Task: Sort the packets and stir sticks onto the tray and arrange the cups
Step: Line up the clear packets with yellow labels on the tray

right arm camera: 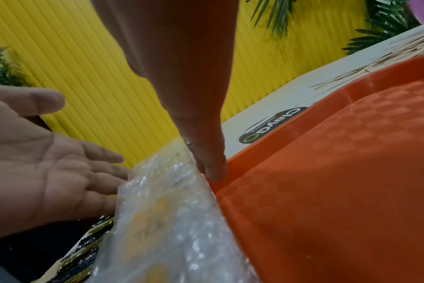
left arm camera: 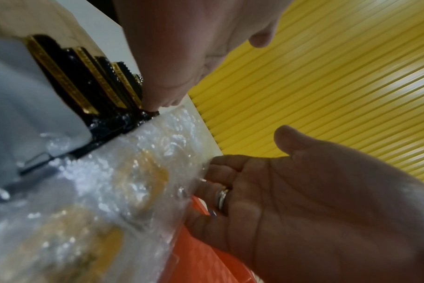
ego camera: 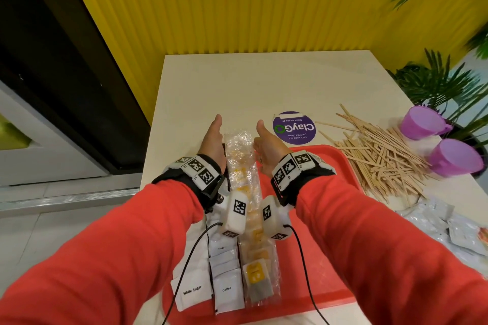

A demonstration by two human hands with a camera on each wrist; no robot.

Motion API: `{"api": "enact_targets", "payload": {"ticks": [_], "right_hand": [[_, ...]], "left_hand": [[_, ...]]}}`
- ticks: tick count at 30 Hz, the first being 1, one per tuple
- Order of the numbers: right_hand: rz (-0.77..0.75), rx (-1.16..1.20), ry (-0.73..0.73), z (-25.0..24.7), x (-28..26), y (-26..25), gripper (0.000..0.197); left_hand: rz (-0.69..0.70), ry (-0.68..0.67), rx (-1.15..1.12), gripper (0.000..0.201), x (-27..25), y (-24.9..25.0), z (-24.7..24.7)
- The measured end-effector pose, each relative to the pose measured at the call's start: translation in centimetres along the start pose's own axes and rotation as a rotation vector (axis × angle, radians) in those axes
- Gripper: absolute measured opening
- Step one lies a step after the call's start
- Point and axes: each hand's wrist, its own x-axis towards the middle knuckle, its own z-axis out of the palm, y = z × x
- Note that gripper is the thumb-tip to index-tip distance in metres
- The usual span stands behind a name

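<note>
A long clear sleeve of yellow tea bags (ego camera: pixel 244 187) (left arm camera: pixel 109 181) (right arm camera: pixel 170 210) lies lengthwise on the left part of the red tray (ego camera: pixel 322 219) (right arm camera: pixel 327 172). My left hand (ego camera: pixel 212 140) (left arm camera: pixel 172 57) and right hand (ego camera: pixel 269 145) (right arm camera: pixel 182 95) stand edge-down on either side of its far end, palms facing, thumbs up. Their straight fingers touch the sleeve's sides. Black and gold packets (left arm camera: pixel 85 76) lie just left of the sleeve under my left hand. White Sugar packets (ego camera: pixel 192 290) and Coffee packets (ego camera: pixel 227 290) line the tray's near left.
A loose heap of wooden stir sticks (ego camera: pixel 380 155) lies on the table right of the tray. Two purple cups (ego camera: pixel 422 123) (ego camera: pixel 454 157) stand tilted at the right edge by plants. Silver packets (ego camera: pixel 449 227) lie near right. A round purple sticker (ego camera: pixel 294 128) is behind the tray.
</note>
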Motion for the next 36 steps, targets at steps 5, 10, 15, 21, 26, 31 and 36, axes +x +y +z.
{"api": "enact_targets", "payload": {"ticks": [5, 10, 15, 21, 26, 31, 36], "right_hand": [[-0.055, -0.529, 0.053, -1.1, -1.3, 0.0, 0.08], [0.016, -0.685, -0.044, -4.1, -3.9, 1.9, 0.075], [0.108, -0.82, -0.09, -8.0, -6.4, 4.6, 0.038], [0.105, -0.766, -0.16, -8.7, -8.7, 6.9, 0.052], [0.076, -0.665, -0.219, -7.7, -9.8, 8.3, 0.048], [0.04, -0.662, -0.153, -8.2, -9.9, 8.5, 0.058], [0.036, -0.654, -0.144, -8.9, -9.9, 8.8, 0.057]], "left_hand": [[0.069, 0.005, 0.171, 0.058, -1.4, 0.4, -0.7], [0.268, -0.023, 0.954, 0.058, -3.3, -1.0, -2.7], [0.409, -0.213, 1.54, 0.094, -6.3, -4.2, -5.3], [0.357, -0.476, 1.942, 0.126, -9.4, -9.2, -6.2], [0.452, -0.451, 2.086, 0.123, -9.5, -11.9, -5.6], [0.503, -0.372, 2.054, 0.121, -9.3, -11.9, -5.6], [0.505, -0.404, 2.059, 0.123, -9.9, -12.8, -5.7]]}}
